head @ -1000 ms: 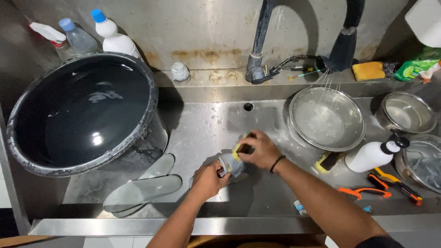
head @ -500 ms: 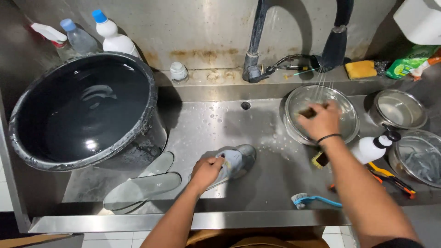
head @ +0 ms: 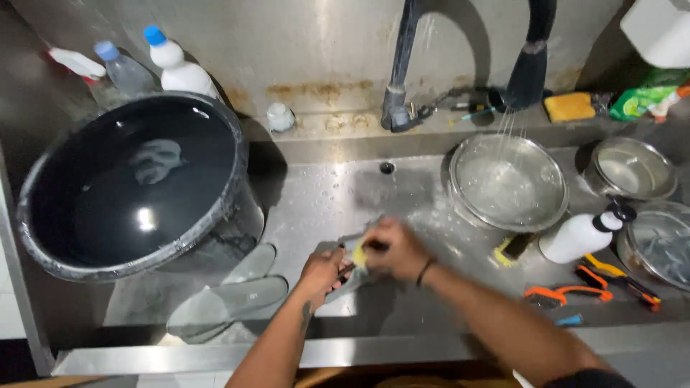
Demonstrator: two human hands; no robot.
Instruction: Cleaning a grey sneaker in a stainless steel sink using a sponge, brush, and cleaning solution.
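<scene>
My left hand [head: 322, 274] grips a small grey shoe [head: 348, 280] on the wet floor of the steel sink [head: 330, 194]; the hands hide most of the shoe. My right hand [head: 393, 248] presses a yellow sponge [head: 358, 256] against the shoe's top, a dark band on its wrist. Both hands meet at the sink's front middle. Two grey insoles [head: 228, 300] lie flat just left of my left hand.
A big black tub [head: 43, 253] of water fills the left side. The spray head [head: 529, 72] runs water into a steel bowl [head: 509, 184]. A white pump bottle [head: 579, 237], orange-handled brushes [head: 569, 294], a yellow-black brush [head: 509, 250] and more steel bowls [head: 632, 169] lie right.
My right hand went from the shoe to the steel bowl under the running water, then came back with the yellow sponge onto the shoe. My left hand stayed on the shoe.
</scene>
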